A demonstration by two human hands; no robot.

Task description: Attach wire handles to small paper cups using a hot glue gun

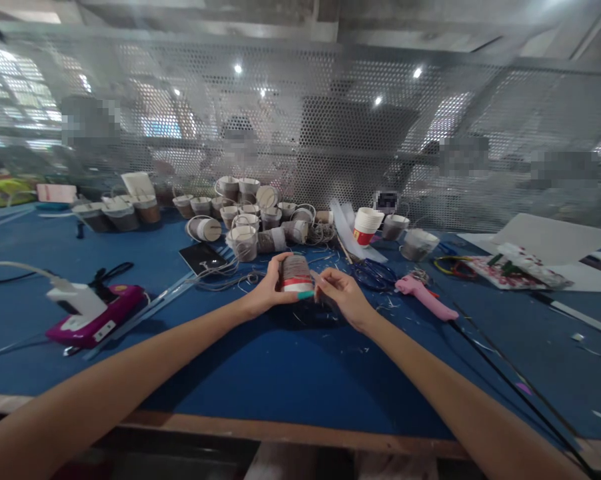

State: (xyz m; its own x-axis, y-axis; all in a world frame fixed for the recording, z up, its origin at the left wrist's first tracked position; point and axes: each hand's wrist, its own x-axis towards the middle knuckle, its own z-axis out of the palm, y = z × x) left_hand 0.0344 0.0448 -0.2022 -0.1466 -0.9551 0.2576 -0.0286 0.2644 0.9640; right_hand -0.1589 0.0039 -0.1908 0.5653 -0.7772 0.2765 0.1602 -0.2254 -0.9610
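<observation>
My left hand is closed around a paper cup, which lies tilted on its side above the table. Grey cord covers most of the cup, leaving a red and white band bare near one end. Something green covers the tip of my left thumb, along the cup's lower edge. Close by on the right, my right hand has its fingers pinched together at the cup's side. What they grip is blurred and too small to make out.
Several cord-wrapped cups crowd the back of the blue table, beside a stack of paper cups. A pink glue gun lies right, blue-handled scissors nearer the middle. Left are a black phone and purple power strip.
</observation>
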